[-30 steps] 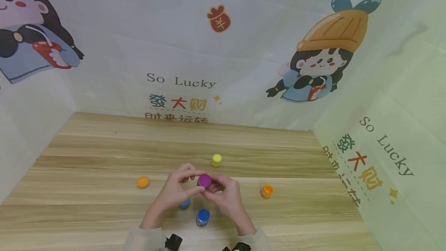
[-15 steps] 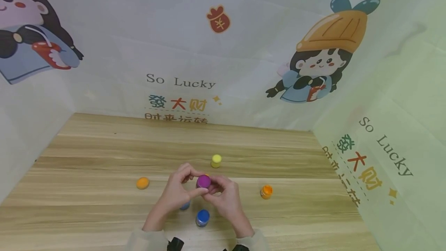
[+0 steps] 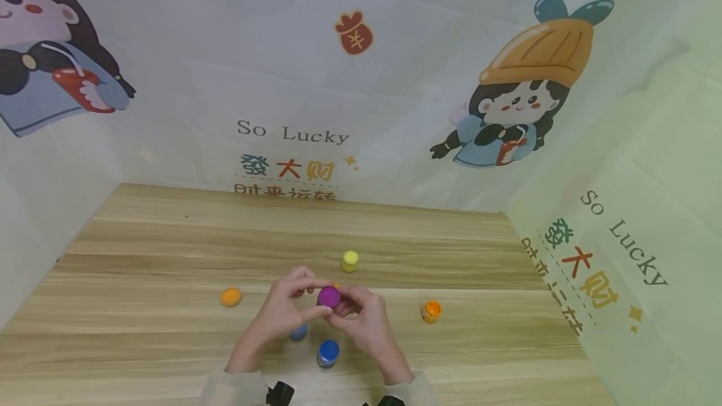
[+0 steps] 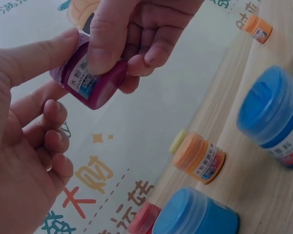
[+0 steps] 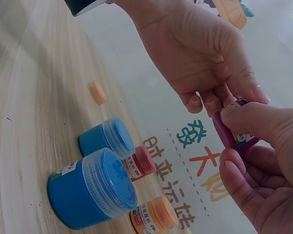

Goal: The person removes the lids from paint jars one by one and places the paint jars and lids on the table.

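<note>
While the purple jar (image 4: pixel 90 87) is held above the worktop (image 3: pixel 169 343) between your two hands, the work on it looks only partway along: its lid (image 3: pixel 329 297) is still on, with no gap to be made out. Your right hand (image 3: pixel 363 318) grips the body, thumb across the label, and your left hand (image 3: pixel 273 313) pinches the lid between thumb and finger. Elsewhere one jar seems done, since the orange jar (image 3: pixel 431 311) on the right shows paint at its mouth and what looks like its cap (image 3: pixel 230 297) lies well apart on the left. The blue jar (image 3: pixel 328 354), the paler blue jar (image 3: pixel 298 332), the red jar (image 5: pixel 139 162) and a second orange jar (image 4: pixel 199 157) all look capped, so nothing seems done to those; the yellow jar (image 3: pixel 350 261) is too small to judge. Compared with half a second ago, your left index finger is straighter and your left thumb reaches less far across, while the standing jars show no real change.
</note>
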Motion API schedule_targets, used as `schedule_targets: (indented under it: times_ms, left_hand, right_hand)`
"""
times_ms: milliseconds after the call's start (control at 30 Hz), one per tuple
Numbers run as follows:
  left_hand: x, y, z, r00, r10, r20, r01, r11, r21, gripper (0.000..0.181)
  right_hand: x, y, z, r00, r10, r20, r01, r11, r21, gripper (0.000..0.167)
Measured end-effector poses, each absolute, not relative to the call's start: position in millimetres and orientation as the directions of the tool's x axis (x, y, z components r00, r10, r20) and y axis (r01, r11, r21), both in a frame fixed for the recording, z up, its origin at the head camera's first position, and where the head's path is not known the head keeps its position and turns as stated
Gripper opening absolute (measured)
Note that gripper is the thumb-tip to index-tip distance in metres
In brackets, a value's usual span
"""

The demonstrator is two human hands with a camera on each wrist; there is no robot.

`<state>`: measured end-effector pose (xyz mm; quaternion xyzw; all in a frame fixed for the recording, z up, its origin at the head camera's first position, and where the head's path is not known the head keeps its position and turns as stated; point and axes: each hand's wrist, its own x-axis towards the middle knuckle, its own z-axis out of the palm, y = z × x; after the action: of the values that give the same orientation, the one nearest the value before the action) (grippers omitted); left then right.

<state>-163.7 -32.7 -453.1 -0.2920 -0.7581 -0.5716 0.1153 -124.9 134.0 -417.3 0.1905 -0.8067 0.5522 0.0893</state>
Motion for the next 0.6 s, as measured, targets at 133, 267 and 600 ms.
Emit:
schedule_targets:
  times_ms: [133, 267, 600]
  left_hand:
    - [-163, -30, -453, -0.807, 0.270, 0.525, 0.579, 0.184, 0.795, 0.032]
    - [-163, -27, -453, -0.815, 0.255, 0.520, 0.569, 0.181, 0.802, 0.033]
    - [-163, -39, -449, -0.797, 0.366, 0.481, 0.561, 0.150, 0.814, 0.034]
  right_hand:
    - [-123, 131, -415, -0.912, -0.188, 0.365, -0.408, 0.324, -0.854, 0.027]
    - [-124, 130, -419, -0.898, -0.170, 0.406, -0.440, 0.321, -0.839, 0.026]
    - [-137, 140, -443, -0.911, -0.236, 0.339, -0.403, 0.333, -0.852, 0.027]
